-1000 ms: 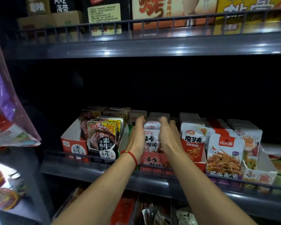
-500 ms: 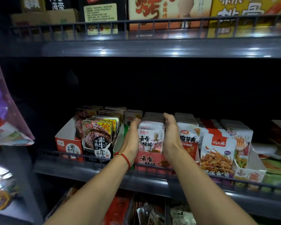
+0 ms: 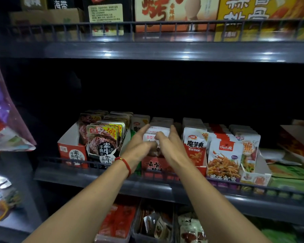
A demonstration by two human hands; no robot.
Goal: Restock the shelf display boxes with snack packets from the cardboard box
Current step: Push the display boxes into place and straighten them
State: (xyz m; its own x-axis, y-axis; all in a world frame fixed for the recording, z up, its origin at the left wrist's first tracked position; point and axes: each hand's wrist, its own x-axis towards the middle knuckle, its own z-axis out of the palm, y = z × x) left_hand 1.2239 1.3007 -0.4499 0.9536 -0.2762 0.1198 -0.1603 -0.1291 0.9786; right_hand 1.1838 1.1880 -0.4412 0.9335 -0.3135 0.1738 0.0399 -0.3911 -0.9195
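Left hand: left hand [image 3: 139, 145] reaches over the shelf rail, fingers straight and spread, tips against the left edge of the white packets; a red cord bracelet [image 3: 125, 163] circles the wrist.
Right hand: right hand [image 3: 170, 146] sits just right of the left one, fingers mostly straight, one curled inward onto the front packet; whether it pinches the packet cannot be told, the frame is blurred there.
White snack packets: white snack packets [image 3: 159, 131] stand upright in a row between the two sets of fingers, touched on both sides.
Red display box: red display box [image 3: 154, 165] holds those packets, directly below the palms, behind the shelf rail [image 3: 98, 162].
Left of the fingers: beef-print packets [image 3: 104, 141] in a red-and-white display box [image 3: 72, 151], just beside the left hand.
Right of the fingers: orange konjac packets [image 3: 195, 146] just beside the right hand, then shredded-snack packets [image 3: 225, 158] further right.
Above the fingers: upper shelf [image 3: 165, 50] carrying large cartons.
Below the wrists: lower shelf bins [image 3: 154, 225] with loose packets.
Far left: a purple bag [image 3: 2, 109] hangs at the frame edge, well apart from the hands.
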